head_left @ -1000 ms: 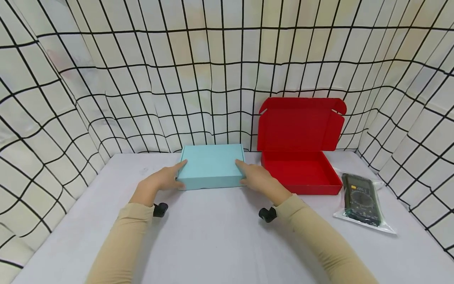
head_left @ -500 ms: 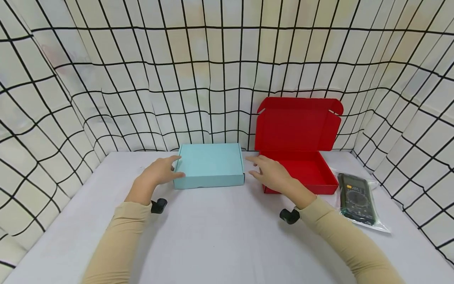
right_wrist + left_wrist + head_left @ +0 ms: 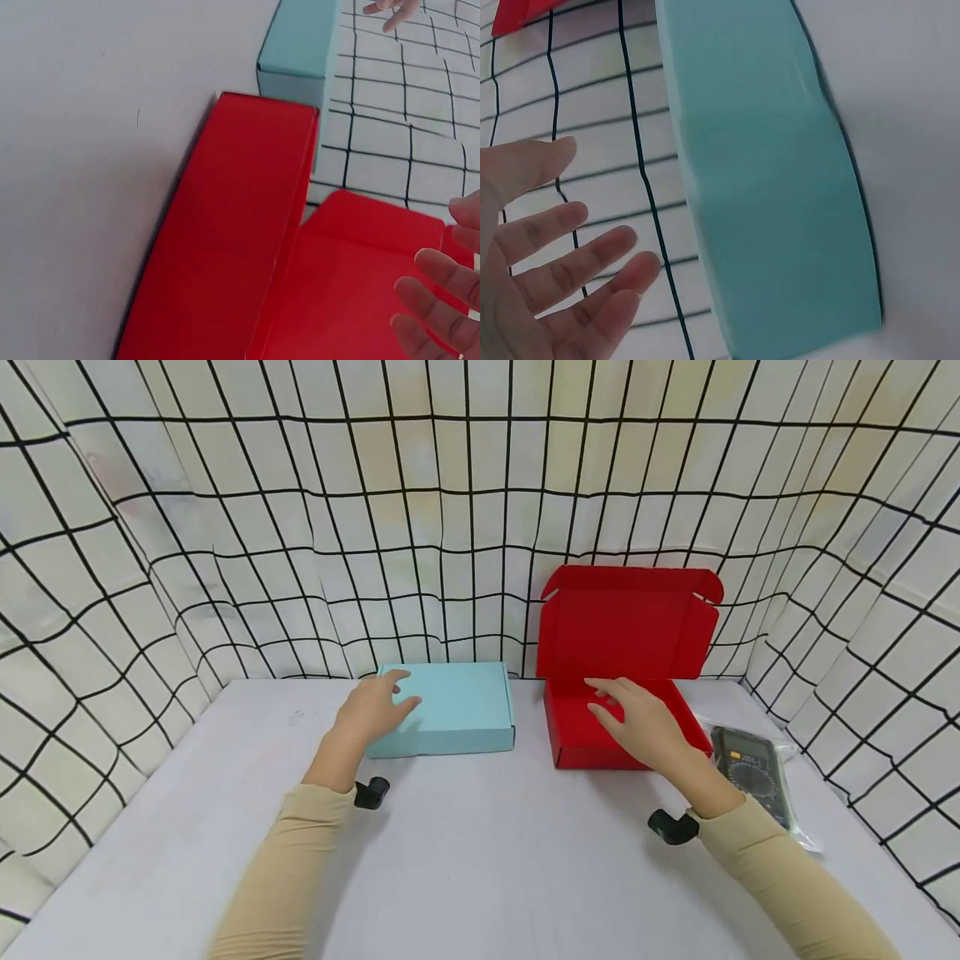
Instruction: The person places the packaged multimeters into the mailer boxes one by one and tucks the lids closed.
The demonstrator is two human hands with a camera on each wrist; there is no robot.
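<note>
A closed light-blue cardboard box (image 3: 450,706) lies at the back middle of the table. My left hand (image 3: 372,710) hovers over its left end, fingers apart and holding nothing; in the left wrist view the left hand (image 3: 562,255) shows spread beside the blue box (image 3: 772,195). To the right stands a red cardboard box (image 3: 600,756) with its lid (image 3: 628,622) raised. My right hand (image 3: 637,722) is above the red box's tray, its fingers loosely extended with nothing in them. The right wrist view has the right hand (image 3: 442,300) near the red box (image 3: 225,225).
A multimeter (image 3: 752,768) in a clear plastic bag lies right of the red box, partly hidden by my right forearm. Black-and-white gridded fabric (image 3: 480,527) encloses the back and sides of the white table (image 3: 480,860).
Both hands have let go of the blue box's sides. The right hand has moved right to above the red box, and the left has shifted right over the blue box's left end.
</note>
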